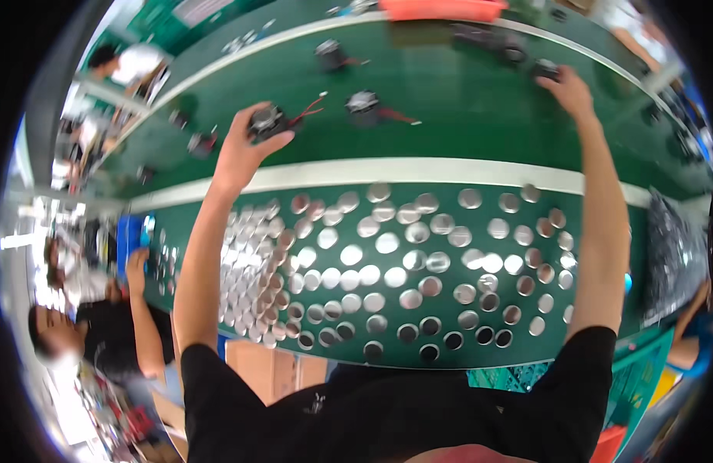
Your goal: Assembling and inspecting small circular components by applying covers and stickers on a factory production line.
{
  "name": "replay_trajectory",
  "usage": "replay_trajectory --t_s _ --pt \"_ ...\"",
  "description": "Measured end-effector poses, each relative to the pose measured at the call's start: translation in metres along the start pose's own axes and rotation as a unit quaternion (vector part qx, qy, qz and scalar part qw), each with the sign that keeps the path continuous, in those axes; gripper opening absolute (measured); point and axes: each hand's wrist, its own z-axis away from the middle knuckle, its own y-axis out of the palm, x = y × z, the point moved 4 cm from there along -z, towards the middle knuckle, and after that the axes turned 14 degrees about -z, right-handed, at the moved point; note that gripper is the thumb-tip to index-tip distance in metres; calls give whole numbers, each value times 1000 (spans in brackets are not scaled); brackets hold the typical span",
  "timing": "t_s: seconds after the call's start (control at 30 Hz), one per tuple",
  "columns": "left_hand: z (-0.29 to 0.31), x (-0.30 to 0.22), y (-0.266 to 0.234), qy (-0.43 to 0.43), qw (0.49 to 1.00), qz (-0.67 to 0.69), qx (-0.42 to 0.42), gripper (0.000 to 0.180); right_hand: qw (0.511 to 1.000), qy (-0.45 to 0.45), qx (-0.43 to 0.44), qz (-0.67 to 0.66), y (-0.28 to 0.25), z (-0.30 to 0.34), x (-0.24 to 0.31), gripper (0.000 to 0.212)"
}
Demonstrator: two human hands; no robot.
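Observation:
My left hand (244, 150) is wrapped around a small dark motor (267, 120) with a silvery top and red wires, over the green surface beyond the white rail. Farther off to the right, my right hand (572, 91) grips another dark motor (547, 70) between thumb and fingers; its details are blurred. Between the hands stands a motor (363, 106) with red leads trailing right, and behind it another motor (330, 54). Many round silvery metal caps (386, 242) lie spread over the green tabletop between my forearms, packed closest at the left.
The white rail (418, 170) crosses between the tabletop and the far surface. An orange bin (443, 9) sits at the far edge. More motors (201, 143) are at the left. Clear plastic bags (673, 251) lie at the right. A co-worker's arm (144, 320) reaches in by a blue box (128, 238).

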Motion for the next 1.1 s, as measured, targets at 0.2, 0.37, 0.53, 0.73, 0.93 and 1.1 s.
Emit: replay_trajectory --t_s 0.2,0.37,0.53,0.73,0.93,1.1 --pt "11 54 10 -30 996 5 87 67 995 22 72 -58 19 -23 -35 84" --pt "43 38 25 55 992 3 113 66 997 37 -66 4 4 13 -3 79" --pt "50 22 16 86 992 -9 97 82 980 -71 -183 19 -78 85 121 68" --pt "166 -58 -44 189 974 93 -80 102 920 -267 79 -277 -45 273 375 61" --pt "305 -14 -86 -88 980 136 -113 79 691 -377 461 -409 34 373 524 56" --pt "424 43 -102 -252 926 134 -248 63 738 -408 380 -381 196 366 650 41"
